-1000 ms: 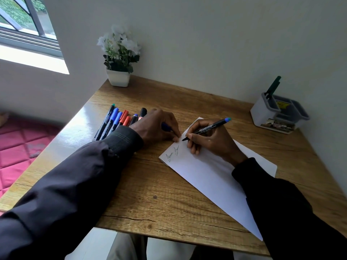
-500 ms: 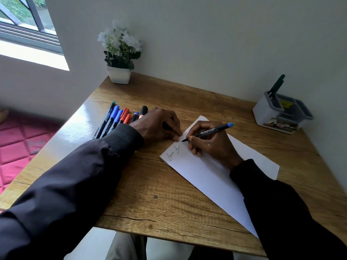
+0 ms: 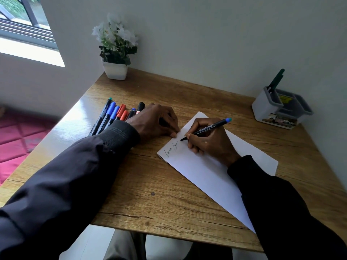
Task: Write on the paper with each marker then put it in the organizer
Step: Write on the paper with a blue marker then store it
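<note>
A row of loose markers (image 3: pixel 116 115), with blue, red and black caps, lies by the left edge of the desk (image 3: pixel 169 203). Behind them a potted plant (image 3: pixel 115 71) stands in the far left corner. The left grip (image 3: pixel 155 122) rests just right of the markers, knuckles up and fingers curled under, one fingertip touching the paper's edge; whether it encloses anything I cannot tell. The paper (image 3: pixel 202 173) lies slantwise from mid-desk toward the near right corner, with two scribbles (image 3: pixel 171 149) near its left corner. The right grip (image 3: pixel 208 141) pinches a blue-ended marker (image 3: pixel 208 126), tip on the sheet. In the far right corner the organizer (image 3: pixel 277 109) holds one green marker (image 3: pixel 276 79), leaning.
</note>
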A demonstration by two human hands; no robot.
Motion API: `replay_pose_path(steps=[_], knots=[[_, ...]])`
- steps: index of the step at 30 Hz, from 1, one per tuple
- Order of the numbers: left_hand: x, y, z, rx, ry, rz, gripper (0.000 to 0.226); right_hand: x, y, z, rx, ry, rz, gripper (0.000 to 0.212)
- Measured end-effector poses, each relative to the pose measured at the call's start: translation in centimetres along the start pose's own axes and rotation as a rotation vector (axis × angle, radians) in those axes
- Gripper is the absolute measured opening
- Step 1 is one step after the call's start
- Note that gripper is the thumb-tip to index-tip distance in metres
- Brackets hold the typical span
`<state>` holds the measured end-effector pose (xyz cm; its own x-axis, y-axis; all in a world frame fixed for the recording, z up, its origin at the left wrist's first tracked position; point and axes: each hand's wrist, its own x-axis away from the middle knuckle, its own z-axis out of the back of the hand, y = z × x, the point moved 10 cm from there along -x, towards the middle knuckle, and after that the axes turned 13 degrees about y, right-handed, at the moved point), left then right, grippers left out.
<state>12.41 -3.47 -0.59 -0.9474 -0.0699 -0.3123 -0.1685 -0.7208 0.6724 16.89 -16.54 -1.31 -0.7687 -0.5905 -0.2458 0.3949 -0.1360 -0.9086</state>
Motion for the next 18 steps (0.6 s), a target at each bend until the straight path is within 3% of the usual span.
replay_pose_path(steps=[18], knots=[[0.03,0.15,0.16,-0.014,0.009,-0.006,0.017,-0.04,0.00,-0.13,0.026,0.035,-0.033,0.011]])
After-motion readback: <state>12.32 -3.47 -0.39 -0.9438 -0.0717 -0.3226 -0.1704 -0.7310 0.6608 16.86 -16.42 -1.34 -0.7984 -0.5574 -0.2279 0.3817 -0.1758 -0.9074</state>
